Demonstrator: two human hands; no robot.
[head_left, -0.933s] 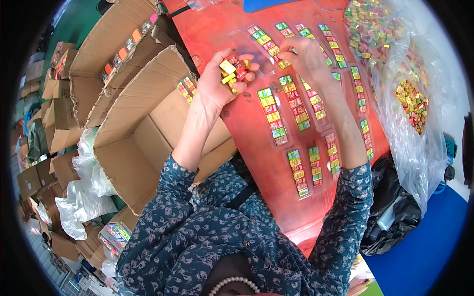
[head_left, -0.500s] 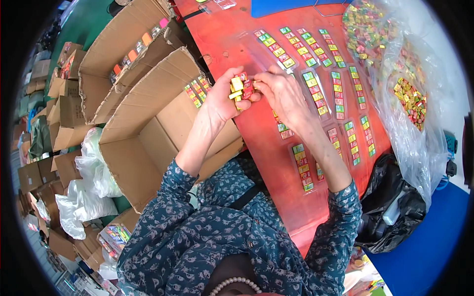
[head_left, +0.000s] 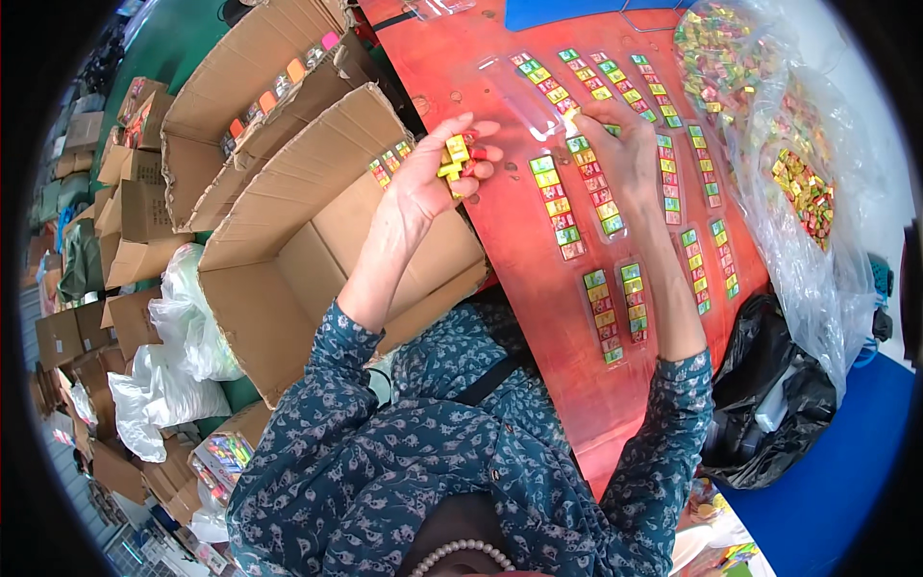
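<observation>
My left hand (head_left: 423,178) is palm up over the table's left edge, its fingers curled round several small yellow and red wrapped pieces (head_left: 456,149). Farther right, my right hand (head_left: 623,159) has thumb and fingertips pinched at the near end of a clear plastic tray (head_left: 548,85) in the far row. What the pinch holds, if anything, is too small to make out. That tray carries a line of green, yellow and red pieces. Nearest to my right wrist is another filled strip (head_left: 598,190), and one more strip (head_left: 556,207) is left of it.
More filled strips (head_left: 604,317) lie in rows on the red table (head_left: 524,279). Along its right side is a clear bag of loose pieces (head_left: 803,197), with a black plastic bag (head_left: 769,404) nearer me. Open cardboard boxes (head_left: 260,288) stand at the left.
My right hand has left my left hand and moved right to the far row of trays. My left hand has opened a little, still holding its pieces. The view has shifted slightly.
</observation>
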